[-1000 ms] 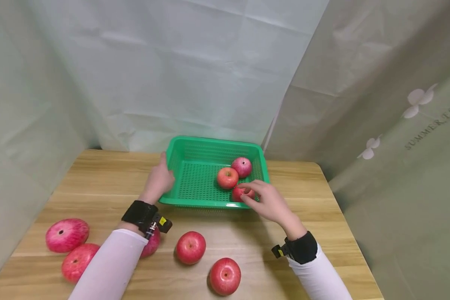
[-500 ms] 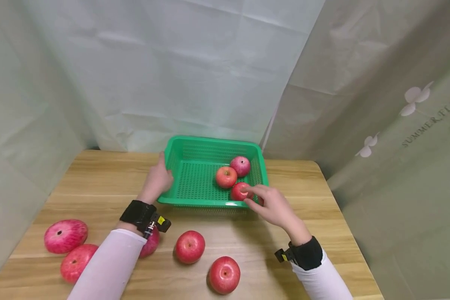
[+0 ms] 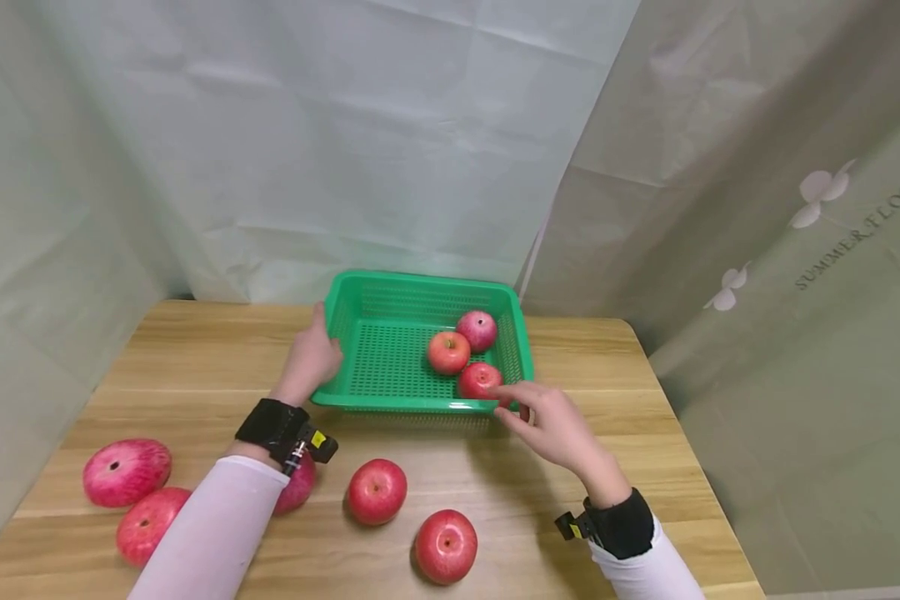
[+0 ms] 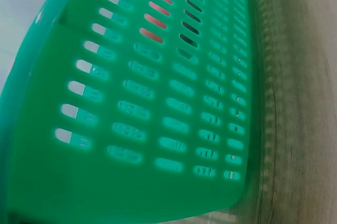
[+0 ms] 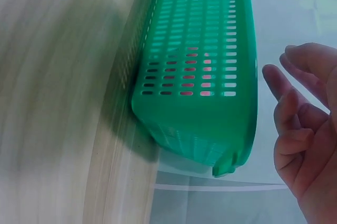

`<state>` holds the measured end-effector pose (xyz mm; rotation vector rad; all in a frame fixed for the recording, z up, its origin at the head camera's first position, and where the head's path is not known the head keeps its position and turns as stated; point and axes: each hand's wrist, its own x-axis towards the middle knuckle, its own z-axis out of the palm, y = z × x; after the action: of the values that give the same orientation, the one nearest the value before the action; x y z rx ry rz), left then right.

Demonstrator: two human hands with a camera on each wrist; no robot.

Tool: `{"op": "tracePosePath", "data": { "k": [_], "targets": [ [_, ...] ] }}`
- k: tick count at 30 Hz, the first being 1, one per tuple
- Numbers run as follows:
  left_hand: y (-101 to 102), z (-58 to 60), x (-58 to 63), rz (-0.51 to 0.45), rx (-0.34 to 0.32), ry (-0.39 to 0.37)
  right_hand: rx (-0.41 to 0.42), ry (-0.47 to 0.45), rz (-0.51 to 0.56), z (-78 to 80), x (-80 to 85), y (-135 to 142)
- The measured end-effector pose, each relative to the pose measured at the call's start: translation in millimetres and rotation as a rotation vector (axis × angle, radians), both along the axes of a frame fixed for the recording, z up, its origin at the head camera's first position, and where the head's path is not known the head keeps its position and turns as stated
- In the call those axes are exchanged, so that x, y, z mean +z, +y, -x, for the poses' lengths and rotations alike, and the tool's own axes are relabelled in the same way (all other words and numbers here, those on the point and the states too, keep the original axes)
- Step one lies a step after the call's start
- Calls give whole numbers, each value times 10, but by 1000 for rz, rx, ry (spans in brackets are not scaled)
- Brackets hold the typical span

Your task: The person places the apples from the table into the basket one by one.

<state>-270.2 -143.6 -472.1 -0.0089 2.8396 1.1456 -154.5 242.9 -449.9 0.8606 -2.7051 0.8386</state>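
A rectangular green basket of perforated plastic (image 3: 390, 403) stands on the pale wood-grained desk (image 3: 678, 508), three fruits gathered in its right half: a glossy red apple (image 3: 478, 379) by the front wall, an orange-red apple (image 3: 448, 353) behind and to its left, and a streaked pinkish apple (image 3: 477, 331) farthest back. The left hand (image 3: 311, 362) grips the basket's left rim; its wrist view shows mostly basket wall, so how far the fingers wrap round the outside I cannot tell. The right hand (image 3: 555, 429) holds nothing, fingers loosely bent, just beside the front right corner. Out on the desk lie a wide streaked apple (image 3: 127, 472), a mottled red apple (image 3: 150, 525), a partly hidden dark-pink apple (image 3: 295, 485), a bright red apple (image 3: 377, 492) and a second bright red apple (image 3: 446, 546). The apples look firm, smooth and fairly weighty, apt to roll and perhaps to bruise if dropped; thumb and fingers spread round the widest part should hold best. The basket seems light and slightly flexible, likely to slide when nudged, so its rolled rim is the place to steady it
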Motion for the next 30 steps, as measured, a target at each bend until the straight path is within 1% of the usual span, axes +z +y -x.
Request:
{"op": "tracePosePath", "data": {
  "k": [6, 10, 12, 15, 17, 20, 25, 30],
  "targets": [
    [-11, -16, 9, -2, -5, 2, 20, -20, -11, -111, -8, -13],
    [-5, -23, 15, 3, -5, 2, 70, -19, -18, -188, -8, -41],
    [-1, -23, 17, 5, -4, 0, 91, -46, -42, -235, 3, -63],
    [3, -18, 16, 2, -1, -7, 121, -114, -93, -314, 18, -108],
    [1, -2, 16, -1, -2, -6, 153, -156, -135, -356, 21, -141],
    [-3, 14, 11, 1, -3, -6, 226, -189, -194, -433, 10, -204],
    [-9, 16, -2, 0, -7, -5, 359, -189, -271, -582, -20, -317],
    [2, -12, -5, -2, -13, 6, 452, -219, -312, -713, -87, -405]
  ]
}}
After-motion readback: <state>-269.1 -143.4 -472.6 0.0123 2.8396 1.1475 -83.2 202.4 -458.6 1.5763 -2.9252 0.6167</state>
